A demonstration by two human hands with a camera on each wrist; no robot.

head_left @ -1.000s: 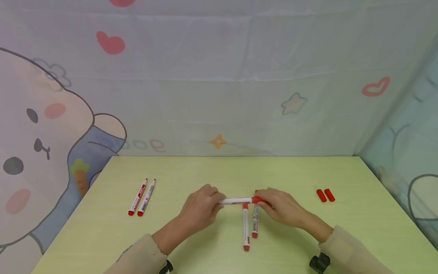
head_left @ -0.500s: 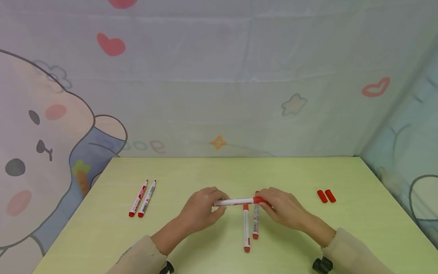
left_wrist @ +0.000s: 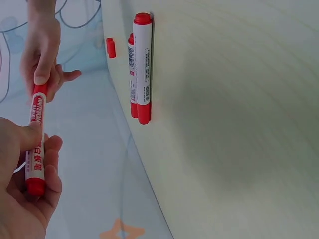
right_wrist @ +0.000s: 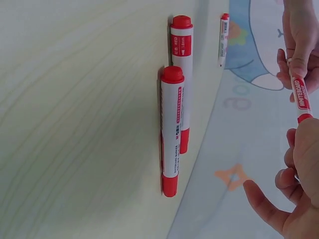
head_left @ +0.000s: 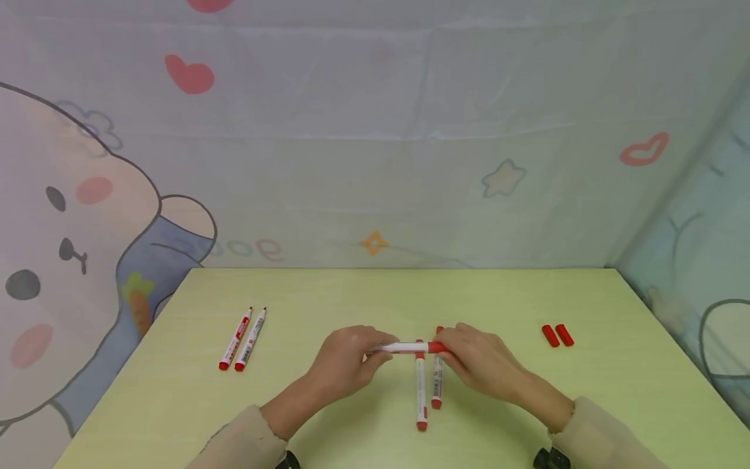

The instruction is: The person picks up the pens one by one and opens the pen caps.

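Note:
A red-and-white whiteboard marker [head_left: 407, 348] is held level above the table between both hands. My left hand [head_left: 348, 361] grips its barrel, the thumb pressed on the printed side in the left wrist view; the red end plug [left_wrist: 36, 187] shows in the palm. At the other end my right hand [head_left: 483, 361] pinches the red cap [head_left: 436, 347], which sits on the marker and is partly hidden by the fingers. Below lie two capped red markers [head_left: 421, 391] side by side on the table, their upper ends partly covered in the head view.
Two uncapped markers [head_left: 236, 339] lie at the left of the pale table [head_left: 328, 293], tips pointing away. At the right lie two loose red caps [head_left: 551, 336]. A printed cloth [head_left: 351, 163] hangs behind the table.
My left hand has shifted its grip along the barrel toward the cap, covering more of the marker. The right hand stays on the cap, nearly still. Everything on the table lies unchanged.

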